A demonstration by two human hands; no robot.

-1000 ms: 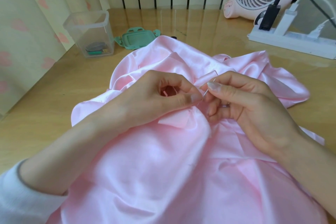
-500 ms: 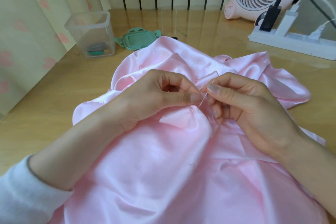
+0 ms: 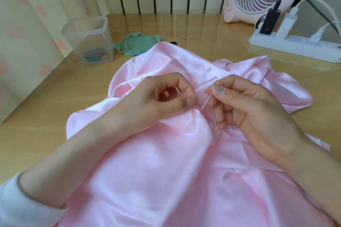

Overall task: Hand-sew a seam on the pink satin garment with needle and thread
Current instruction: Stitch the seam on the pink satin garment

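head view, looking down at your two hands over a pink satin garment (image 3: 147, 162) heaped on a wooden surface (image 3: 46, 101). your left hand (image 3: 166, 101) has its grip pinched on a small fold of the satin, thumb against forefinger, right at the seam. your right hand (image 3: 254, 114) pinches a thin steel needle (image 3: 205, 102) between thumb and forefinger. the needle slants down and to the left, its tip at the fabric just beside your left thumb. the thread is too fine to make out.

the step in hand looks like the needle entering the fold. to do it well, hold the fold taut with the left grip, take only a small bite of the slippery satin, and steer the tip clear of your left thumb. draw through gently so the satin does not pucker.

a clear plastic container (image 3: 88, 42) and a green lid (image 3: 136, 44) sit at the far left, well apart from the work.
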